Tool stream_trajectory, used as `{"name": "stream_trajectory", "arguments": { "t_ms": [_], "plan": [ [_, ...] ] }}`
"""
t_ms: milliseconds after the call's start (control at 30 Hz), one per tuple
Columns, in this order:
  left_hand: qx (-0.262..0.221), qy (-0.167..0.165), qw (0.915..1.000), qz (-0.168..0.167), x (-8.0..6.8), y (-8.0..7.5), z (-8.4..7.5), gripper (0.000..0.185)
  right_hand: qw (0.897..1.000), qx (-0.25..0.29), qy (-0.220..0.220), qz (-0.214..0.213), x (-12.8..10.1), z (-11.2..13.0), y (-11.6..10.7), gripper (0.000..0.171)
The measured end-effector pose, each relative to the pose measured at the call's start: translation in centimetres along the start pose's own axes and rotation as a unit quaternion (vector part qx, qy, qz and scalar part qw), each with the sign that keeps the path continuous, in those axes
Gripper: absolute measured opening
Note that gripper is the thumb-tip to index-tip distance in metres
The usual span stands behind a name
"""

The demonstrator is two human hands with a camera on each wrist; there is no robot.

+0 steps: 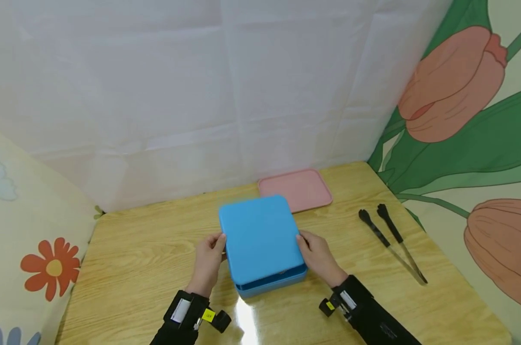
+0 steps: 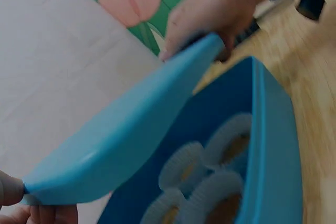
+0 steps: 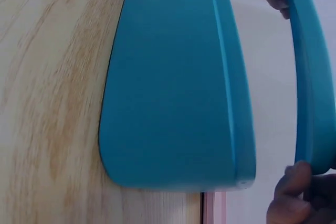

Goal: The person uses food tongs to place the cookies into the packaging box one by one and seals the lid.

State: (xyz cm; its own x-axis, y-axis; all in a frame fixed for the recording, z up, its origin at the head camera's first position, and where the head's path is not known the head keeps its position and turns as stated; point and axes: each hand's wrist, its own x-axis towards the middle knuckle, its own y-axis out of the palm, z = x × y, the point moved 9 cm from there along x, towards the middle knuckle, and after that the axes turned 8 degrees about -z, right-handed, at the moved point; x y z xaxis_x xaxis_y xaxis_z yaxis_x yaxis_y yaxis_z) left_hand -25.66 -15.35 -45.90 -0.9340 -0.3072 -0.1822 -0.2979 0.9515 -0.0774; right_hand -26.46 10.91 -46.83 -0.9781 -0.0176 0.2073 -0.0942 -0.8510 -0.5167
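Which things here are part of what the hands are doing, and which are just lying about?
In use:
blue lid, held by left hand and right hand
blue box
paper-cupped cakes

Lying about:
pink tray
black tongs

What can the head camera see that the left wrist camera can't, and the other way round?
Only the head view shows the flat pink tray, the black tongs and the wooden table. Only the left wrist view looks under the raised lid, at the muffins in white paper cups inside the blue plastic box. Both show the blue square lid, held at opposite edges by the left hand and right hand.
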Motion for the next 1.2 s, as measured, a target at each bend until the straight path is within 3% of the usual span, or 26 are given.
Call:
{"name": "stream_trajectory", "arguments": {
  "t_ms": [200, 467, 833, 1200],
  "plan": [
    [0.095, 0.027, 0.9948, -0.023, 0.5, -0.3, 1.4, 0.031, 0.999, -0.05, -0.015, 0.003, -0.4, -0.1, 0.2, 0.035],
    [0.189, 0.06, 0.9796, -0.033, 0.4, -0.1, 1.4, 0.029, 0.995, -0.095, -0.033, -0.012, -0.9, -0.4, 0.4, 0.034],
    [0.233, 0.081, 0.9686, -0.031, 0.6, 0.4, 1.9, 0.028, 0.992, -0.127, -0.028, -0.009, -1.2, -0.4, 0.6, 0.031],
    [0.247, 0.108, 0.962, -0.042, 0.8, 0.2, 2.3, 0.025, 0.991, -0.128, -0.03, -0.001, -1.6, -0.5, 0.7, 0.031]
  ]
}}
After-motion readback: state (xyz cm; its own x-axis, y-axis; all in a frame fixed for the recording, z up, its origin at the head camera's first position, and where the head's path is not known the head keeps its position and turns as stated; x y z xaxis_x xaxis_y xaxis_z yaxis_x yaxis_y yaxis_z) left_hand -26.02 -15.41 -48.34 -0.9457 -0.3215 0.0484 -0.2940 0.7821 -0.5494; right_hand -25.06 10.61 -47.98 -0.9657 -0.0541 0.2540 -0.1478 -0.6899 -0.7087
